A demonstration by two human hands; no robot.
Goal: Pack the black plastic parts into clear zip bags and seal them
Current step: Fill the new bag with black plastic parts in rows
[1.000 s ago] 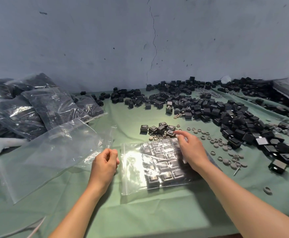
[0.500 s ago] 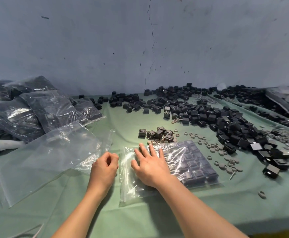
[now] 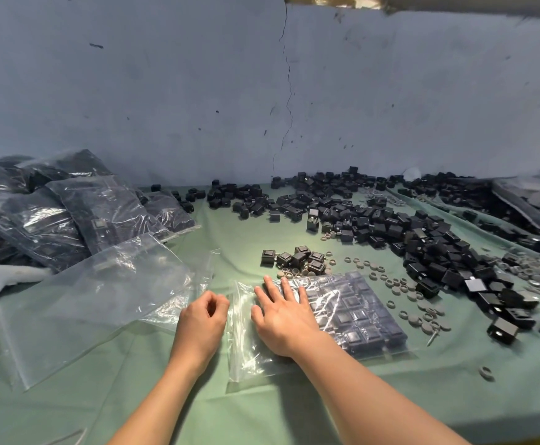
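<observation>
From the head camera: pressing the right hand point(image 3: 286, 319) palm-down on the left end of the zip bag point(image 3: 374, 345), with fingers straight and spread and the forearm angled in from the lower right. Just right of that hand, under the plastic, black plastic parts point(image 3: 355, 316) packed flat in rows. Beside it on the left, the left hand point(image 3: 202, 322), knuckles up and fingers curled in toward the thumb, with fingertips right at the bag's left edge. Cannot tell whether pinching that edge or closed on nothing. Just beyond the right fingertips, a small cluster of parts point(image 3: 294, 258). Farther out and to the right, a loose heap of black parts point(image 3: 422, 239) and scattered grey rings point(image 3: 422, 314). Left of the left hand, empty clear bags point(image 3: 95, 300) lying on the green cloth point(image 3: 262, 412). Beyond those, a stack of filled bags point(image 3: 69, 216).
</observation>
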